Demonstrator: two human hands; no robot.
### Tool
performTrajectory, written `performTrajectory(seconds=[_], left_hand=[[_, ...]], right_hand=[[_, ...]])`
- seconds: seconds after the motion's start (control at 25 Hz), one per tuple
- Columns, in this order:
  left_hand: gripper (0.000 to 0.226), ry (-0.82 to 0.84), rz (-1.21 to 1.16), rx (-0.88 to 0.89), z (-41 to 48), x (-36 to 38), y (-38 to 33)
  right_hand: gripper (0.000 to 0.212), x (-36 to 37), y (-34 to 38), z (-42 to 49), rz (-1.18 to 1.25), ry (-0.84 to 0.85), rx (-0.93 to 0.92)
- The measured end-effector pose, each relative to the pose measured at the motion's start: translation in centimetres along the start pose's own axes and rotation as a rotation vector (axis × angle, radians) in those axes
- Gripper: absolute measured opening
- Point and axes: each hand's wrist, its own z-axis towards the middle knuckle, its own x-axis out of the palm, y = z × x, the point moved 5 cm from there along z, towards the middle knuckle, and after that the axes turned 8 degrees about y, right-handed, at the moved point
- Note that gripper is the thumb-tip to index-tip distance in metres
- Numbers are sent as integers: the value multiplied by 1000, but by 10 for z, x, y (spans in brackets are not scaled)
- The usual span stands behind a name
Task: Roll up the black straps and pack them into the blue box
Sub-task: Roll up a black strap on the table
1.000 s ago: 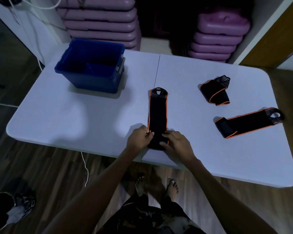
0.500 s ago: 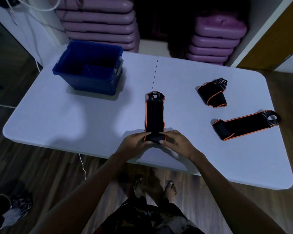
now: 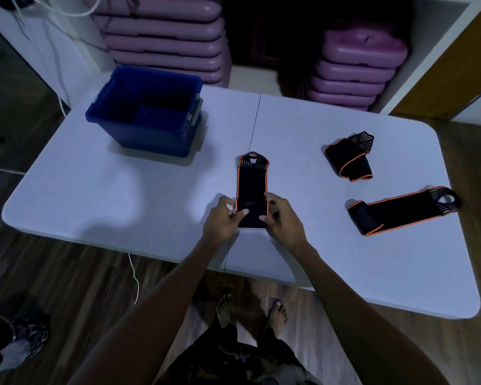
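Orange-edged black strap (image 3: 252,184), lengthways on the counter (image 3: 150,204) near its front edge, near end part-rolled: your left hand (image 3: 222,218) and right hand (image 3: 283,222) clamp fingers (image 3: 271,197) on the roll, so wind tight, keeping orange edges aligned.

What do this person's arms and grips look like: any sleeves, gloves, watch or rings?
The left forearm and right forearm are bare to the frame's edge; no sleeve shows. The left grip and right grip are ungloved, with no watch, band or ring visible, though the dim light could hide small details.
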Motion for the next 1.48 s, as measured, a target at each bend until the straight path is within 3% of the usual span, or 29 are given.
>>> performTrajectory(seconds=[0.08, 0.16, 0.24, 0.32, 0.44, 0.56, 0.8, 0.88, 1.0, 1.24, 1.4, 1.48], left_hand=[[33, -49, 68, 100, -5, -2, -7], [25, -127, 312, 337, -12, -3, -18], [21, -67, 509, 528, -16, 0, -18], [35, 54, 580, 558, -17, 1, -6], [47, 84, 623, 626, -17, -6, 2], [40, 127, 449, 552, -12, -7, 1], [11, 204, -34, 282, 6, -4, -9], [8, 185, -37, 234, 12, -5, -16], [29, 177, 42, 157, 19, -6, -18], [49, 159, 161, -49, 32, 0, -12], [31, -129, 149, 46, 25, -10, -16], [25, -178, 207, 173, 19, -8, -23]], right_hand=[[49, 1, 3, -2, -179, 32, -62], [65, 2, -1, -4, -280, 123, -53], [72, 1, -8, -1, -320, 150, -45], [68, -3, -10, 3, -319, 169, -71], [59, -5, -11, 5, -246, 287, -92], [43, -5, -16, 3, -99, 292, -8], [17, -13, -9, 7, 339, 108, 67], [22, -17, -4, 10, 368, 73, 26], [28, -14, -2, 16, 282, 60, 46], [65, -6, -18, 16, 121, 116, 1], [69, -6, -17, 16, 212, 76, 30], [72, -8, -11, 17, 325, 81, 55]])
